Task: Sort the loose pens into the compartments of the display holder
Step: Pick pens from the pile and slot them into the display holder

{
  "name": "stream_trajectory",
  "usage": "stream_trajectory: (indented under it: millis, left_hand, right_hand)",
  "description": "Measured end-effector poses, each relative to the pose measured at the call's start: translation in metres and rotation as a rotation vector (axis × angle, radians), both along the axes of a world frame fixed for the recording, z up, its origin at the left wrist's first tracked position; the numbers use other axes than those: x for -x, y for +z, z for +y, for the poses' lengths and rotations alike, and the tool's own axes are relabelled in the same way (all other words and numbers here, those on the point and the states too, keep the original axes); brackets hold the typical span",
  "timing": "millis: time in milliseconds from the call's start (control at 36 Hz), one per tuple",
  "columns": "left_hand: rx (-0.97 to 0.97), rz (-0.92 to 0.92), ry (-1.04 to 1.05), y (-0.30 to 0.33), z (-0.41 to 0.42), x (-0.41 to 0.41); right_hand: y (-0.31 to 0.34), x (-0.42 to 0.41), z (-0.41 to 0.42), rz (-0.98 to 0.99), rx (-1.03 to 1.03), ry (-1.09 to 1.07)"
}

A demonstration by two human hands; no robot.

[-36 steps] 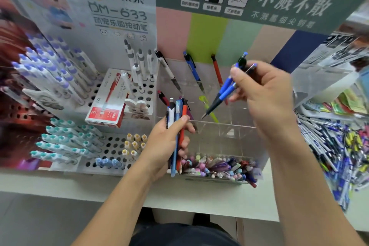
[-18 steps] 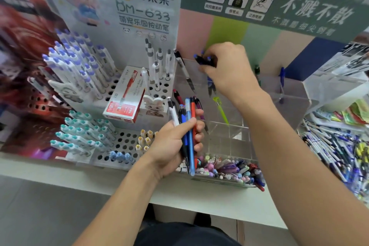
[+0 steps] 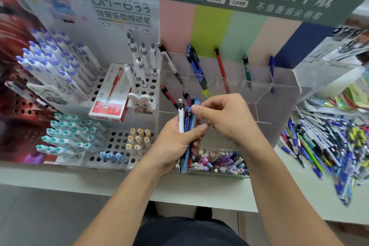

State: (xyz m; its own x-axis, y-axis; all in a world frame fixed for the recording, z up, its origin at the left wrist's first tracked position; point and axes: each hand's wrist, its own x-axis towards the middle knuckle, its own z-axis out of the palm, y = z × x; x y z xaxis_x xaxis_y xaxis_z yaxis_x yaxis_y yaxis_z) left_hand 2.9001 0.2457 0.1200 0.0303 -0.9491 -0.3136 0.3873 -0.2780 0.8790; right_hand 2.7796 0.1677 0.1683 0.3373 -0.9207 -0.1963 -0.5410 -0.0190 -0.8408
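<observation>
Clear holder [image 3: 283,88]: a few pens stand in its back slots.
Left hand [image 3: 175,142]: grips a bunch of pens [image 3: 187,124].
Right hand [image 3: 225,118]: pinches one pen's top.
Left to do: big pile [image 3: 327,142] on the table's right edge.

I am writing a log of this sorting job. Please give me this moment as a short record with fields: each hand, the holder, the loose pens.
left hand: grips a bundle of pens, upright
right hand: fingertips pinch at the top of the bundle
display holder: clear, with dividers; back row holds a few pens, one of them a red pen
front tray: full of pastel pens
loose pens: heaped on the counter, to the right of the holder
</observation>
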Motion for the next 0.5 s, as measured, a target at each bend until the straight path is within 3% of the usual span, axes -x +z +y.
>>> stream_trajectory:
  millis: [83,194,306,389,500]
  left_hand:
    - [-0.035,0.024,0.008,0.001,-0.002,0.003]
    - [-0.101,0.109,0.054,0.002,-0.006,0.005]
    - [-0.102,0.133,0.097,-0.004,-0.008,0.005]
    - [-0.095,0.090,0.103,-0.008,-0.006,0.001]
    - [-0.123,0.124,0.119,-0.007,-0.002,0.001]
  right_hand:
    - [0.000,0.011,-0.002,-0.102,-0.076,-0.099]
    - [0.006,0.024,-0.005,-0.268,-0.021,-0.219]
    - [0.022,0.042,-0.008,-0.506,0.233,-0.375]
    - [0.025,0.054,-0.016,-0.414,0.566,-0.370]
    - [0.007,0.049,-0.022,-0.126,0.750,-0.238]
